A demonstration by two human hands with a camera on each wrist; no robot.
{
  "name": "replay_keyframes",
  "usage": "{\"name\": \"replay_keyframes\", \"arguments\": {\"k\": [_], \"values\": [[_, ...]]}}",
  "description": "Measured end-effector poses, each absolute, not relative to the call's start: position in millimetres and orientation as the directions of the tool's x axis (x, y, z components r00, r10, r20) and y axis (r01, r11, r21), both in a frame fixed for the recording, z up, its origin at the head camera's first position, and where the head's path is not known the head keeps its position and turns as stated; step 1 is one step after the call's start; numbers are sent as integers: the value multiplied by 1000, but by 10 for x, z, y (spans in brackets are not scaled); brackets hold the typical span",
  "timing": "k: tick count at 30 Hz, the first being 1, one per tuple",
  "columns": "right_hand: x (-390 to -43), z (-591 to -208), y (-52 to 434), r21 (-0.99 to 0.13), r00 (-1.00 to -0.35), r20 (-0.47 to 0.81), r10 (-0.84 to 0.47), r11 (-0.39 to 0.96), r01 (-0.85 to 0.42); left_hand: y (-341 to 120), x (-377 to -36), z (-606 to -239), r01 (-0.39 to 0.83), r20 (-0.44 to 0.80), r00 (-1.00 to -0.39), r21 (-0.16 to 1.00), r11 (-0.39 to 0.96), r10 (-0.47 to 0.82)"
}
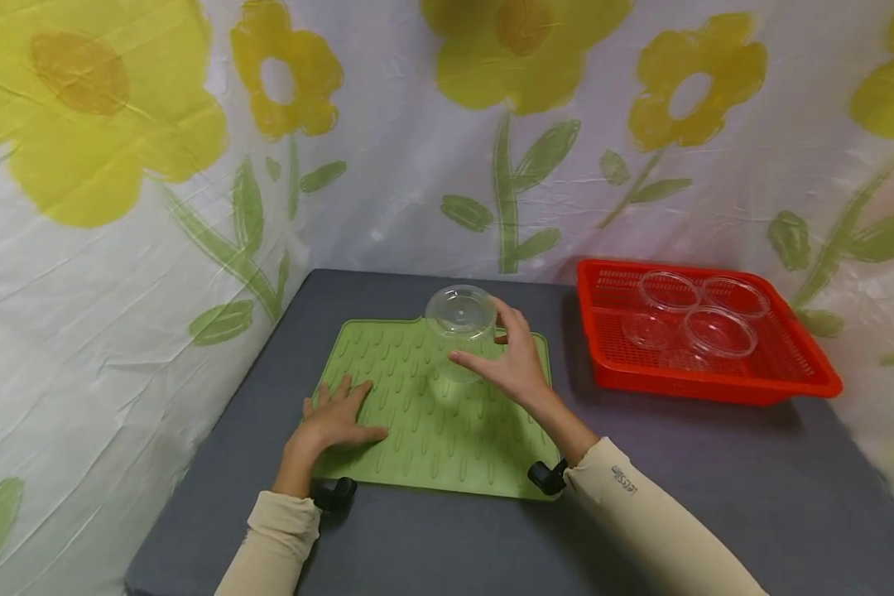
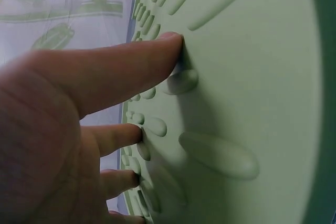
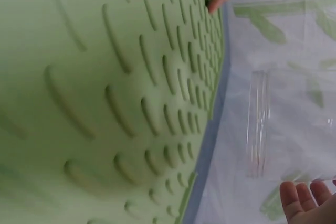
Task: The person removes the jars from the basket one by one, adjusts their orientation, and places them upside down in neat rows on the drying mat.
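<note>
My right hand (image 1: 517, 364) holds a clear plastic jar (image 1: 460, 331) above the green drying mat (image 1: 432, 447), thumb on its near side and fingers around its right side. The jar is upside down: its round base faces up in the head view, and its ridged rim (image 3: 258, 124) points toward the mat in the right wrist view. At the mat's left side rests my left hand (image 1: 335, 422), fingers spread and holding nothing. In the left wrist view its thumb (image 2: 131, 69) and fingertips meet the raised ribs of the mat.
A red perforated basket (image 1: 603, 356) stands at the right on the grey table (image 1: 447, 546), with several clear round containers (image 1: 720, 331) inside. Behind and beside the table hangs a white flowered sheet (image 1: 387, 199).
</note>
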State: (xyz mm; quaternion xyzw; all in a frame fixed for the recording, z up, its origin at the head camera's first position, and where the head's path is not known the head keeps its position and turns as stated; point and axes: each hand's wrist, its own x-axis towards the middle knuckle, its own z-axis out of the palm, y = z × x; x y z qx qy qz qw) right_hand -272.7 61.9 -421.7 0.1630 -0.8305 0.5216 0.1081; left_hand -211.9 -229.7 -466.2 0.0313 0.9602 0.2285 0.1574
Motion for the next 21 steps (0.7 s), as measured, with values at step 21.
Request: {"name": "replay_keyframes", "arguments": {"k": [21], "values": [[-3004, -4381, -145, -829, -901, 319, -293, 374, -415, -2278, -2138, -4683, -65, -314, -946, 420, 905, 78]]}}
